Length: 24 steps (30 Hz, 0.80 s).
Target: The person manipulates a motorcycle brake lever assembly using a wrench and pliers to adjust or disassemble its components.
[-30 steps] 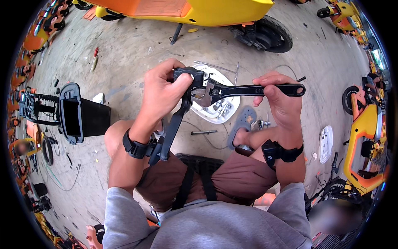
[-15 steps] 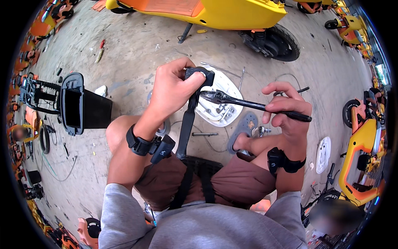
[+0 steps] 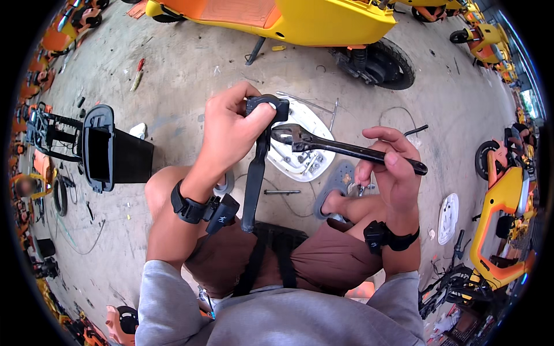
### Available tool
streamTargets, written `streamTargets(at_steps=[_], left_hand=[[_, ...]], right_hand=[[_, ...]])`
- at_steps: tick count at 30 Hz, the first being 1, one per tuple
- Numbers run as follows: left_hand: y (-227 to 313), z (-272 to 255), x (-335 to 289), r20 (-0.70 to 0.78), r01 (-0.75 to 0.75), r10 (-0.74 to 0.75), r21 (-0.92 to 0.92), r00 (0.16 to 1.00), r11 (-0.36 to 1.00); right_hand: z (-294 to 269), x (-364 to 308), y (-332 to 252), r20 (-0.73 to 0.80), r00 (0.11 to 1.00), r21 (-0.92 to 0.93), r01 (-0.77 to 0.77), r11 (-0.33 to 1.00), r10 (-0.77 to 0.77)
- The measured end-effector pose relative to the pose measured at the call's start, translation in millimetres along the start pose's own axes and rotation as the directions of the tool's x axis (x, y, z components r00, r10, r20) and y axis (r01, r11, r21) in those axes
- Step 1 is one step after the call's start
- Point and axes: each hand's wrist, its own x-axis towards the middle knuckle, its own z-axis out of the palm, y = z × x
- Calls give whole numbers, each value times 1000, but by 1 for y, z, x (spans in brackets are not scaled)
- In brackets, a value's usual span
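My left hand (image 3: pixel 234 124) is closed around the top bracket of a black metal kickstand (image 3: pixel 254 184), whose long leg hangs down toward my lap. An adjustable wrench (image 3: pixel 340 147) with a black handle lies across my right hand (image 3: pixel 395 164), gripped near its rear end between thumb and fingers. The index finger is raised off the handle. The wrench's bright jaw end is beside the kickstand, just below the bracket; whether they touch I cannot tell. Beneath both sits a white shell-like panel (image 3: pixel 320 124) holding several small metal parts.
A yellow scooter (image 3: pixel 340 26) stands ahead on its stand. At left is a black bin-like box (image 3: pixel 133 158). Metal rods, including one (image 3: pixel 283 191), and a red-handled tool (image 3: pixel 138 74) lie on the floor. Another white panel (image 3: pixel 448 218) and a yellow scooter frame (image 3: pixel 496 230) are at right.
Both hands have shifted slightly left. The wrench has turned in my right hand, so its jaw end shows a different face. The kickstand's leg has tipped a little and swung down.
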Motion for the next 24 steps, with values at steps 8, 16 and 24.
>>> streamTargets(at_steps=[8, 16, 24], left_hand=[[13, -10, 5, -81, 15, -23, -100, 996, 995], [7, -18, 7, -140, 11, -31, -142, 990, 990], [5, -26, 9, -157, 29, -66, -231, 985, 973]], right_hand=[[10, -10, 1, 80, 993, -14, 88, 996, -86], [12, -6, -1, 94, 994, -47, 56, 997, -51], [9, -8, 3, 197, 970, -180, 175, 968, -139]])
